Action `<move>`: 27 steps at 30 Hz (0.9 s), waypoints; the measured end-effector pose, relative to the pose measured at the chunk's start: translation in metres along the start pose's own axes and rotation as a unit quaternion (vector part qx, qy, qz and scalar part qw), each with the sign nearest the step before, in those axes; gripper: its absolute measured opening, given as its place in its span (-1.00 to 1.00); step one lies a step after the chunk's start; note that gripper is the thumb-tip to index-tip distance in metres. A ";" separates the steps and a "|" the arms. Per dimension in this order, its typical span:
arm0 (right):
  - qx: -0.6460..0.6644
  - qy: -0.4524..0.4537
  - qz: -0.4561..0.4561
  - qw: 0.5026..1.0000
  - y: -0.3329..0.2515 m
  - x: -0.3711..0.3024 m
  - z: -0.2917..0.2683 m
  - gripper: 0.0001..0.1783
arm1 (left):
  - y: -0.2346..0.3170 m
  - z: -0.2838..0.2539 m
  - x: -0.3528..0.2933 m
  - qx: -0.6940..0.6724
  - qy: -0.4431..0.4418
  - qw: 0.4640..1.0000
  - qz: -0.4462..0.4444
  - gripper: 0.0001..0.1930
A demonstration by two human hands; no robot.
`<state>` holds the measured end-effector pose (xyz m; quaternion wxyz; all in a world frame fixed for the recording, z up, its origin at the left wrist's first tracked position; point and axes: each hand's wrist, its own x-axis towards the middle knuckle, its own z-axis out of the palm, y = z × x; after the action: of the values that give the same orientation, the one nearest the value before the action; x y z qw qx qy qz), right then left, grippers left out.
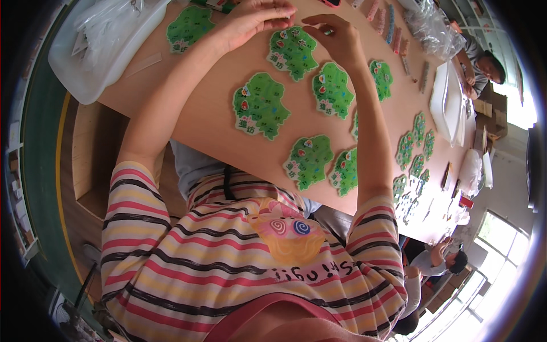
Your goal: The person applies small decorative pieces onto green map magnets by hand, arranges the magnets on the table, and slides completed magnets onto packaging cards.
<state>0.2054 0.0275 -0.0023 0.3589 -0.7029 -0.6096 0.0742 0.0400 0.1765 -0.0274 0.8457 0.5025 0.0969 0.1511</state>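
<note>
My left hand is over the far part of the brown table, its fingers pressed together and pointing right. Facing it, my right hand has its fingers curled in toward the thumb. Anything between the fingertips of either hand is too small to make out. Just below and between the hands lies a green map-shaped piece with small printed pictures. Similar pieces lie around it: a larger-looking green piece nearer me, one green piece beside my right forearm, and another green piece beyond my left forearm.
A white plastic bin holding clear bags stands at the left. Rows of small coloured pieces, a clear plastic bag and a white tray lie to the right. A person sits across; another person is at right.
</note>
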 end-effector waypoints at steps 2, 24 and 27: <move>-0.038 -0.024 -0.020 0.999 -0.006 0.001 0.006 -0.78 | 0.003 0.005 -0.003 0.086 -0.037 0.996 -0.006 -0.84; -0.042 0.062 0.082 0.994 -0.046 -0.109 -0.072 -0.79 | 0.005 0.062 -0.018 0.051 -0.130 0.982 -0.123 -0.83; 0.012 0.083 0.059 0.995 -0.071 -0.114 -0.086 -0.70 | 0.009 0.104 -0.014 0.038 -0.134 0.982 -0.128 -0.82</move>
<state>0.1669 -0.1118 0.0648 0.4114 -0.7372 -0.5341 0.0444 0.0586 0.0907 0.0299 0.8436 0.5335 0.0516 -0.0312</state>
